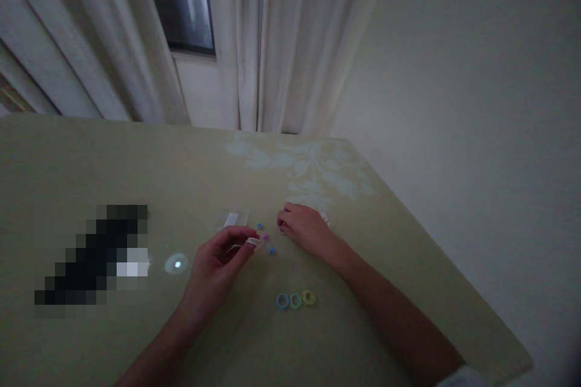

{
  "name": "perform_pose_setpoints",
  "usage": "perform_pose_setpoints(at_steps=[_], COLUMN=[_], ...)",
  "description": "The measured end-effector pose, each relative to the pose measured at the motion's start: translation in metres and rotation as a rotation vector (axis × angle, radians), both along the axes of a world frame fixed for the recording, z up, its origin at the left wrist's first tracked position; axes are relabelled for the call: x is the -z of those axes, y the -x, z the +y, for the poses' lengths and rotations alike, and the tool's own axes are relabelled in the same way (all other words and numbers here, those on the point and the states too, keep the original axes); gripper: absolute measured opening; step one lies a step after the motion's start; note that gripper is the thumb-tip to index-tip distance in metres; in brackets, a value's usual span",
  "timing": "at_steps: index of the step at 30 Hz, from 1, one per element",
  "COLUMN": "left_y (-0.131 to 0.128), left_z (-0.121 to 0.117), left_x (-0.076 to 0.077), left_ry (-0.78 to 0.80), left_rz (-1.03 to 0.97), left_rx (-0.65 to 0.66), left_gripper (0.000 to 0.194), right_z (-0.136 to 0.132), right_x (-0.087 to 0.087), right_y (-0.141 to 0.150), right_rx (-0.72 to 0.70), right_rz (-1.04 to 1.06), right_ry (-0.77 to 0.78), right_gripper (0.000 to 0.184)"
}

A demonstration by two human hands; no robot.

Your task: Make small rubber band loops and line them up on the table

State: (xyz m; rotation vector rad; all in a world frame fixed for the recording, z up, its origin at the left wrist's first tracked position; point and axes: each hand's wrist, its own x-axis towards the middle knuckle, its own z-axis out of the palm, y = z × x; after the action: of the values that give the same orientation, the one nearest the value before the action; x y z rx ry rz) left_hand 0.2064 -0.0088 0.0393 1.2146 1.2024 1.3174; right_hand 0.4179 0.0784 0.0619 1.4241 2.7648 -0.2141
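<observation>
1. Head view: the left hand (214, 261) pinches a pale strip (252, 242), perhaps to steady it.
2. Blue and pink pieces (272, 251) lie between both hands, presumably for reach.
3. Three coloured rings (300, 300) sit nearer, seemingly kept aside.
4. The right hand (306, 227), fingers curled; I can't tell its hold.

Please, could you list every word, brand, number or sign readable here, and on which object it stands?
None can be read.
White patch at the clear packet: too small and blurred to tell if it is printed.
Pale strip in the left hand: no lettering visible.
Dark object: pixelated, unreadable.
</observation>
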Motion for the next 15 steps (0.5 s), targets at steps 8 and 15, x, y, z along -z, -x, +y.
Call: perform_pose_setpoints(at_steps=[8,15], left_y=[0.0001,0.0007], left_z=[0.0007,-0.0003], left_x=[0.0051,0.0068], left_ry=[-0.006,-0.015], left_rz=[0.004,0.03], left_rx=[0.03,0.02], left_gripper=[0.019,0.019], right_z=[0.0002,-0.0016], right_x=[0.0023,0.0013], right_y=[-0.0015,-0.0029], right_rx=[0.004,-0.006], right_rz=[0.004,0.0], right_ry=[0.01,-0.033], right_gripper=[0.014,0.011])
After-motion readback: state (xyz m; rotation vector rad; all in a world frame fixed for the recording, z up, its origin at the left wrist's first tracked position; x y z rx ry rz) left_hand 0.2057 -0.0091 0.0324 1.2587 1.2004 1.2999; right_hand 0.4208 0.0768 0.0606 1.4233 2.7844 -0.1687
